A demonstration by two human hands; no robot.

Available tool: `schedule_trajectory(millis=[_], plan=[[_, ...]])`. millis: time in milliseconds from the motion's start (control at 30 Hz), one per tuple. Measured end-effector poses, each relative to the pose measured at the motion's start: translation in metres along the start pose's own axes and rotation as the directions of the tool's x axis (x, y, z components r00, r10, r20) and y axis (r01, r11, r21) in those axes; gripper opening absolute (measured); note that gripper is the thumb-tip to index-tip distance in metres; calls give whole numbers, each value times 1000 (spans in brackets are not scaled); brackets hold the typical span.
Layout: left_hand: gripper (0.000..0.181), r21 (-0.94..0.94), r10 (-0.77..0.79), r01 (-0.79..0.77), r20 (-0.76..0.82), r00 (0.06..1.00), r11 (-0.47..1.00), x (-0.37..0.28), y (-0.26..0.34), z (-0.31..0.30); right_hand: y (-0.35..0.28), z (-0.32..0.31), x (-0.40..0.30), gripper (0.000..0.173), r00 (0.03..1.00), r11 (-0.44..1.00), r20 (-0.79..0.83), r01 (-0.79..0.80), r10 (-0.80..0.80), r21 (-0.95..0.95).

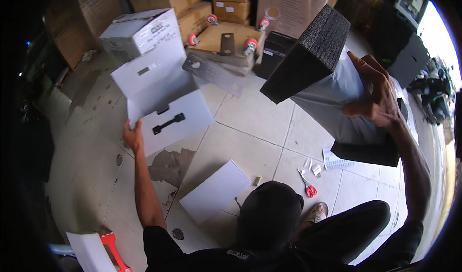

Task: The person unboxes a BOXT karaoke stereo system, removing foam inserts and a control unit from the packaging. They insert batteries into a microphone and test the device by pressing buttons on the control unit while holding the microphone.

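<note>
My left hand (133, 136) grips the near left edge of an open white cardboard box (177, 127), which has a black carry handle on its side and its flap standing up. On the right, my right hand (375, 95) holds up a plastic-wrapped item (335, 99) by its middle. Black foam end blocks (310, 52) cap both ends of that item, which is tilted in the air. What lies inside the wrapping is hidden. A flat white box (216, 192) rests on the floor between my arms.
Red-handled scissors (309, 189), a battery (257, 181) and a printed sheet (337, 159) lie on the tiled floor. Farther off are a wooden dolly (227, 37) with red casters, upturned, and stacked cartons (231, 5). A red plastic handle (114, 250) is at the lower left.
</note>
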State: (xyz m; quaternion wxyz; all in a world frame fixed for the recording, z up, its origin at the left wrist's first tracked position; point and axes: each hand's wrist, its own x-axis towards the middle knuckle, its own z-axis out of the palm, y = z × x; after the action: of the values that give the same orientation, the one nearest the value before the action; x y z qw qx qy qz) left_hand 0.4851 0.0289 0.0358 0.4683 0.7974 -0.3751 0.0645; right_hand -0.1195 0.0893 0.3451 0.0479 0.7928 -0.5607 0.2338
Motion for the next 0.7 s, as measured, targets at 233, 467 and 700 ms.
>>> schedule_trajectory(millis=[233,467,700], plan=[[88,-389,630,-570,37,776,724,-132,210,15,60,54,-60,100,963,979,196,-167,188,-120],[81,-845,818,-187,393,419,501,-286,354,57,70,95,-112,102,921,967,307,-203,242,-152],[61,-605,529,-87,607,592,792,-254,239,166,86,114,-160,107,885,930,293,-363,362,-52]])
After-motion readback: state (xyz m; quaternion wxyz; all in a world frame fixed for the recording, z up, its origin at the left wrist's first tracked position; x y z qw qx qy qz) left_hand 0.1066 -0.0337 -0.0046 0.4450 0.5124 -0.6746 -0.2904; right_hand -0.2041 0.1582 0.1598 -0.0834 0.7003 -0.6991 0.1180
